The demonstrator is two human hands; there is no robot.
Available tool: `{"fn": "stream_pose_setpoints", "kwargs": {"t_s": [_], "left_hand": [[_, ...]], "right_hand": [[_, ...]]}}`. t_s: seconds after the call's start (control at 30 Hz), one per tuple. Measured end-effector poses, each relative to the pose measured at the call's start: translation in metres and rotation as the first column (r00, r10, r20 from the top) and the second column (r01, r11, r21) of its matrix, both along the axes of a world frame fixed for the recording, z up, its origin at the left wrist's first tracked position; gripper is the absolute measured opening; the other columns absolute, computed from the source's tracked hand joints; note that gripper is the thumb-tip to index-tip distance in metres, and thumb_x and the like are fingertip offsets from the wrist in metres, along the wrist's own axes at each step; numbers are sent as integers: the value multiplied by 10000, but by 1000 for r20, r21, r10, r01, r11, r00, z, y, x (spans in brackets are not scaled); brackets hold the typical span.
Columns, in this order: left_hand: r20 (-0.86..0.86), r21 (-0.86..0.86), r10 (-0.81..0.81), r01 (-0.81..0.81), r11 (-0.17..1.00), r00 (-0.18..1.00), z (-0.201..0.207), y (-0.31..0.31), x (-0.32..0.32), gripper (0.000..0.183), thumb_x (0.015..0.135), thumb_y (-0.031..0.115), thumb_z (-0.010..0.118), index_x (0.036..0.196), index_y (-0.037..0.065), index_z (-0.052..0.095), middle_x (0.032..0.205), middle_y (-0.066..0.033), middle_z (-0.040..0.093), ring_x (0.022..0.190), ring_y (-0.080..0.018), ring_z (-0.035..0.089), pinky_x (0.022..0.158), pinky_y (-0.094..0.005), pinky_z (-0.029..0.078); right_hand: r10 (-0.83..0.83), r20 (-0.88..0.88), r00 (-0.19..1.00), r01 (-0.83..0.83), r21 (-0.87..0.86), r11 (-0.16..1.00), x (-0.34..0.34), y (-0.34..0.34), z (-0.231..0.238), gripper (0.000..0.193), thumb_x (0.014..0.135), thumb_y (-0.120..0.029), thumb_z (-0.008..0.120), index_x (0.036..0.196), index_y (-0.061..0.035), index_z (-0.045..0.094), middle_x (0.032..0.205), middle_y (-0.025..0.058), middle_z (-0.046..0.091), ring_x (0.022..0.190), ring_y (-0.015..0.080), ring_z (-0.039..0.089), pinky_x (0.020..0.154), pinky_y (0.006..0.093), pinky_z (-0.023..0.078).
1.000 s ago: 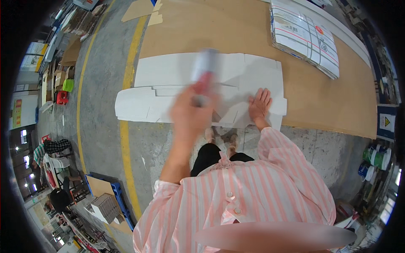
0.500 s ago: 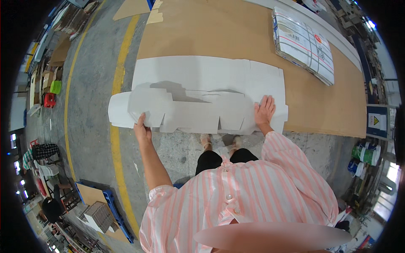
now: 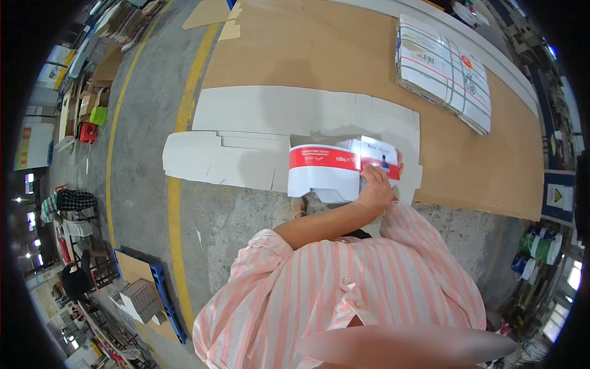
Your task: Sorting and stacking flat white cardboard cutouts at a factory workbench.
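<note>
A flat carton blank (image 3: 324, 175), printed red and white on its upturned face, is folded over toward the right and curves up off the layer below. My left arm reaches across my body, and my left hand (image 3: 376, 186) is closed on the folded flap at its right end. Just behind that flap, by its right edge, a bit of my right hand (image 3: 401, 165) shows; its fingers are mostly hidden. Beneath lies another white cardboard blank (image 3: 246, 111), plain side up, with a slotted strip along its near side reaching past the table's left edge.
Brown cardboard (image 3: 479, 166) covers the table. A strapped bundle of printed flat cartons (image 3: 444, 74) lies at the far right. On the left floor are yellow lines (image 3: 176, 227) and a blue pallet (image 3: 165, 295) with stacked cardboard. People sit at the far left.
The blank's left end has been folded over to the right, bringing its printed face up. My left hand has travelled with it from the left edge to beside my right hand.
</note>
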State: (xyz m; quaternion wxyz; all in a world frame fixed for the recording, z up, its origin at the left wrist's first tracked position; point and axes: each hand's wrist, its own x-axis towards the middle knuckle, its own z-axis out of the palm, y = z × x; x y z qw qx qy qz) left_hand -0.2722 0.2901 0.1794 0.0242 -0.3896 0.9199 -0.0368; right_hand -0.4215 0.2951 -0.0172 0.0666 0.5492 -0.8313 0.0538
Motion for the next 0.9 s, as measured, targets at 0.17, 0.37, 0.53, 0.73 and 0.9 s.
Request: {"fn": "stream_pose_setpoints", "kwargs": {"t_s": [0.17, 0.37, 0.53, 0.73, 0.9], "left_hand": [[-153, -134, -88, 67, 989, 984, 25, -8, 7, 396, 728, 129, 533, 1033, -124, 530, 1008, -313, 518, 935, -441, 507, 770, -466, 413], [-868, 324, 353, -140, 936, 349, 79, -78, 167, 456, 721, 135, 648, 1143, 34, 507, 1007, -99, 570, 931, -237, 517, 806, -352, 404], [-430, 796, 765, 199, 572, -480, 21, -91, 308, 451, 852, 276, 521, 1217, 24, 438, 1154, -81, 493, 1030, -181, 487, 861, -326, 411], [-143, 811, 733, 346, 472, -665, -79, -112, 384, 473, 801, 176, 606, 1198, -9, 429, 1146, -112, 505, 1041, -246, 495, 880, -374, 421], [-320, 891, 735, 74, 448, -598, -75, -115, 384, 454, 751, 54, 637, 1154, -51, 457, 1124, -137, 522, 999, -234, 512, 864, -334, 412]], "right_hand": [[63, -604, 795, 79, 206, 975, -21, -9, -51, 634, 828, -358, 469, 1322, -27, 251, 1388, 192, 209, 1305, 332, 129, 1040, 488, 98], [-47, 166, 985, 42, 32, 999, 29, -17, 37, 632, 842, -359, 444, 1331, -16, 237, 1395, 195, 194, 1310, 331, 117, 1043, 490, 85], [-40, 149, 988, 41, 0, 999, 30, -21, 32, 638, 846, -368, 431, 1337, -15, 228, 1396, 194, 196, 1307, 337, 120, 1038, 494, 88], [-27, 103, 994, 28, -9, 1000, 29, -19, 25, 637, 856, -390, 409, 1337, -14, 227, 1393, 196, 199, 1300, 345, 134, 1034, 502, 96], [-18, 92, 996, 18, 1, 1000, 26, -19, 27, 637, 857, -393, 403, 1333, -6, 228, 1389, 202, 202, 1297, 350, 139, 1031, 501, 109]]}}
